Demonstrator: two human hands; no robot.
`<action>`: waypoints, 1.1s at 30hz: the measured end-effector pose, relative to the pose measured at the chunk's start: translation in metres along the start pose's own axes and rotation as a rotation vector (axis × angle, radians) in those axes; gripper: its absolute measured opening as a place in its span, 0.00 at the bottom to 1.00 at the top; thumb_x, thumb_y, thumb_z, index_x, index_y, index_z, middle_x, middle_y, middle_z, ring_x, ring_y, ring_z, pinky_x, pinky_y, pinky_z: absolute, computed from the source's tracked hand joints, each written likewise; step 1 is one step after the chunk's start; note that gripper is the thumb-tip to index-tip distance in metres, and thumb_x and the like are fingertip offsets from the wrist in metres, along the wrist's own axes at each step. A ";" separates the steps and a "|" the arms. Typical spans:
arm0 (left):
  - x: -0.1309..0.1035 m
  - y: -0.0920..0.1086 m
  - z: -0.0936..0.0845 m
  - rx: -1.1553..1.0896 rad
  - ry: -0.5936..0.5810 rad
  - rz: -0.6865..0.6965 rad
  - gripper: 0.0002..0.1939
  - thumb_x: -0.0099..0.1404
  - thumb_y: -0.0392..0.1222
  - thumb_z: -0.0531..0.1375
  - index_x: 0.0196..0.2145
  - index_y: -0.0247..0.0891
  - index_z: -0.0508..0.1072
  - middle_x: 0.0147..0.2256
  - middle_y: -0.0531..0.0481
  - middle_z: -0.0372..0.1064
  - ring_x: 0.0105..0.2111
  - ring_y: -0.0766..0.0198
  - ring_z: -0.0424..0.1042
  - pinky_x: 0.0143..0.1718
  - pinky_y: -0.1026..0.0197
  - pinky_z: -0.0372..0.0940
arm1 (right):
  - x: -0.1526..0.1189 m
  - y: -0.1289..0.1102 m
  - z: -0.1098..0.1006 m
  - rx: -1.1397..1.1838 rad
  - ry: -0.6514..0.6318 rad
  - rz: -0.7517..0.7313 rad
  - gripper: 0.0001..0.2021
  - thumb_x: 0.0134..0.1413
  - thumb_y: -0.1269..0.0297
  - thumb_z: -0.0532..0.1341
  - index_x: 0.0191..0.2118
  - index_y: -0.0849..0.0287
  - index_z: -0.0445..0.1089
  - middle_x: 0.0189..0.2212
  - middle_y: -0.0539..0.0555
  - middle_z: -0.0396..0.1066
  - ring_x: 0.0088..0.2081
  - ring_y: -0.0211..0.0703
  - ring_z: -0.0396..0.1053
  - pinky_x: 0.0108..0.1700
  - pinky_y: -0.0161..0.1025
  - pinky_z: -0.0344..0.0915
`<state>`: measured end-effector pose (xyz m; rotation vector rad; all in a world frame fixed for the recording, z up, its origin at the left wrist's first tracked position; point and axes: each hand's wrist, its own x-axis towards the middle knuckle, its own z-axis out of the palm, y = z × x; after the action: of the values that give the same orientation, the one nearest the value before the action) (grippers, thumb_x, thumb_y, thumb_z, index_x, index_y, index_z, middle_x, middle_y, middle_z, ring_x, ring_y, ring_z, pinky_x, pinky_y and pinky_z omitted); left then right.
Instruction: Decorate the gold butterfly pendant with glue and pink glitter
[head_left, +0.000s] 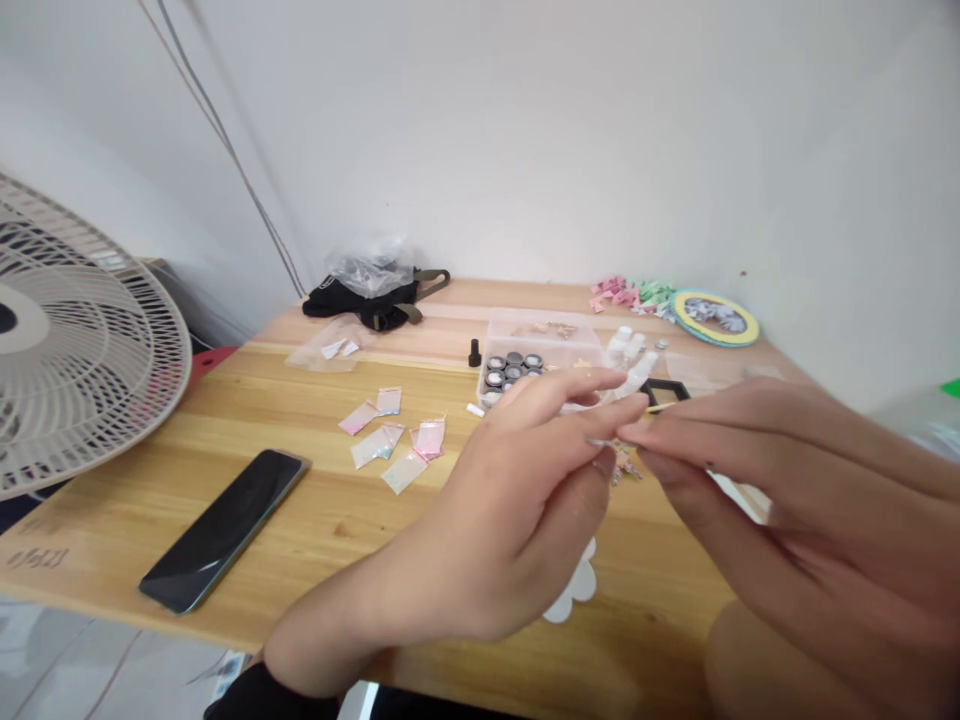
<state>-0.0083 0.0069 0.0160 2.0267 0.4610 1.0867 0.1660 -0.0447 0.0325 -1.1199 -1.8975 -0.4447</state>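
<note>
Above the table's front half, my left hand (517, 490) is closed in a pinch, its fingertips pressed on something small and silvery, mostly hidden. My right hand (810, 470) meets it fingertip to fingertip, thumb and fingers pinched together. A thin yellowish stick (661, 407) shows at the right fingertips and points toward my left fingers. Behind the fingertips lies a small cluster of colourful pieces (624, 466), partly covered. Under my left hand, the edge of a white scalloped piece (576, 588) rests on the wood.
Beyond my hands stands a clear plastic box (540, 325) with small round pots (514, 372), beside white bottles (637, 370). Small packets (405, 470) and a phone (225, 530) lie to the left. A fan (90, 340) borders the left side; a yellow-rimmed ring (686, 305) sits far right.
</note>
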 end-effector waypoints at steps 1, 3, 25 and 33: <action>0.000 -0.001 0.000 0.012 -0.002 -0.006 0.20 0.75 0.37 0.50 0.60 0.38 0.72 0.62 0.43 0.67 0.66 0.61 0.60 0.69 0.55 0.54 | 0.000 0.000 0.000 0.029 0.020 0.006 0.08 0.65 0.72 0.58 0.37 0.54 0.74 0.36 0.50 0.80 0.41 0.42 0.78 0.48 0.41 0.76; -0.001 -0.001 -0.001 0.028 -0.009 -0.005 0.20 0.75 0.38 0.50 0.61 0.39 0.71 0.62 0.43 0.67 0.66 0.61 0.61 0.69 0.55 0.54 | -0.001 0.001 -0.001 0.086 0.033 0.018 0.07 0.64 0.71 0.60 0.37 0.54 0.74 0.36 0.49 0.79 0.41 0.41 0.77 0.48 0.40 0.75; 0.006 -0.006 -0.013 -1.174 -0.230 -0.440 0.26 0.66 0.54 0.56 0.53 0.35 0.78 0.62 0.40 0.69 0.63 0.48 0.67 0.54 0.58 0.66 | -0.002 0.002 -0.006 -0.032 0.117 0.070 0.05 0.60 0.70 0.63 0.37 0.52 0.75 0.32 0.49 0.79 0.34 0.41 0.75 0.40 0.41 0.71; 0.009 -0.004 -0.010 -1.183 -0.209 -0.424 0.28 0.69 0.57 0.52 0.51 0.36 0.80 0.57 0.42 0.74 0.62 0.53 0.69 0.56 0.60 0.65 | -0.010 0.011 -0.010 -0.125 0.026 -0.027 0.09 0.63 0.72 0.62 0.45 0.51 0.73 0.39 0.51 0.81 0.45 0.46 0.77 0.50 0.46 0.72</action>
<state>-0.0114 0.0200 0.0215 0.9093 0.0621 0.6079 0.1821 -0.0503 0.0287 -1.1650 -1.8849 -0.5968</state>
